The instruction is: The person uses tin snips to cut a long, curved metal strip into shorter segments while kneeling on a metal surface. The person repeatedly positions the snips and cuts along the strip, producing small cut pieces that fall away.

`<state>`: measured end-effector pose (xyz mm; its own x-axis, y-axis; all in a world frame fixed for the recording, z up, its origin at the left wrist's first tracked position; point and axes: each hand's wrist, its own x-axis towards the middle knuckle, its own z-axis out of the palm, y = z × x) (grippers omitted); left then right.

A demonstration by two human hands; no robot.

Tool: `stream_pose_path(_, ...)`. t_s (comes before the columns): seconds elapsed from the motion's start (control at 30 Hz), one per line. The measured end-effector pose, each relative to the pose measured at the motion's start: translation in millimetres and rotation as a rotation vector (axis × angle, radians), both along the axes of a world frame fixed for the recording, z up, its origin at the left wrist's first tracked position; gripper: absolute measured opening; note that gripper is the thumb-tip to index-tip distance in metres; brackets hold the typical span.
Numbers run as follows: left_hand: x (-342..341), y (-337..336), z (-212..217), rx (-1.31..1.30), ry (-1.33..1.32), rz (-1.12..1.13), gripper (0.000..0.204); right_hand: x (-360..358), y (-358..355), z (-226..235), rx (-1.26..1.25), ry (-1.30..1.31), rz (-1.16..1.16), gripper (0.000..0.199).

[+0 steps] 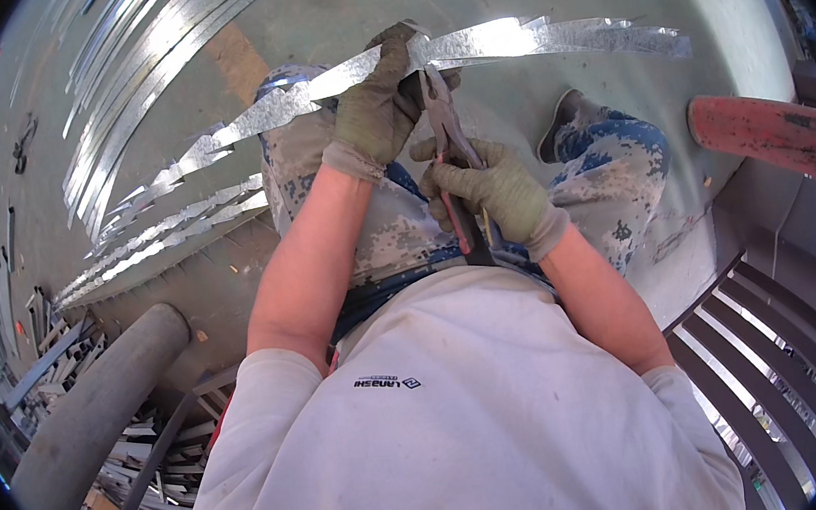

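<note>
A long, shiny galvanized metal strip [484, 42] with a notched, stepped edge lies across in front of me at knee height. My left hand [374, 116], in a worn olive-grey work glove, is closed round the strip near its middle. In my right hand [501, 189], gloved alike, are pliers [442, 115] with dark metal jaws and reddish handles. The jaws point away from me and meet the strip's near edge, just right of my left hand. Whether they are clamped on the metal, I cannot tell.
Many long metal strips [133, 90] lie on the floor at the far left, with more notched strips [173, 226] nearer. A rounded grey armrest [109, 410] and metal offcuts [155, 465] are at lower left. A worn red curved piece [767, 133] and dark slats [773, 364] stand at right.
</note>
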<state>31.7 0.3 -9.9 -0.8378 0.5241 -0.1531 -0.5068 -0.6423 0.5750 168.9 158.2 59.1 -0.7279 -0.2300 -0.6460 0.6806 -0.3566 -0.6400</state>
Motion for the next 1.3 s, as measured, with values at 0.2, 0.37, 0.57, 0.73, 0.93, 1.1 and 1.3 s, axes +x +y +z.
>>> stream_pose_path(0.2, 0, 2, -4, 0.170, -0.071, 0.013, 0.032, 1, 3, -8, -0.172, 0.024, 0.010, 0.038)
stream_pose_path(0.37, -2, 4, -3, 0.187, -0.074, 0.015, 0.032, 0, -2, -5, -0.203, 0.055, -0.013, 0.044)
stream_pose_path(0.57, -4, -2, -4, 0.116, 0.028, -0.032, 0.040, 1, 1, 10, 0.035, 0.065, 0.090, 0.053)
stream_pose_path(0.73, -5, -2, -13, 0.088, -0.063, -0.009, 0.039, 10, 13, 6, 0.196, 0.119, 0.079, 0.052)
stream_pose_path(0.93, -7, -3, -16, 0.116, -0.047, -0.018, 0.038, 3, 10, 15, 0.429, 0.084, 0.132, 0.053)
stream_pose_path(1.1, -3, 3, 0, 0.106, -0.136, 0.050, 0.027, 6, 8, 3, 0.494, 0.102, 0.110, 0.053)
stream_pose_path(1.3, -3, 3, -1, 0.136, -0.122, 0.057, 0.026, 1, 3, 17, 0.553, 0.066, 0.166, 0.053)
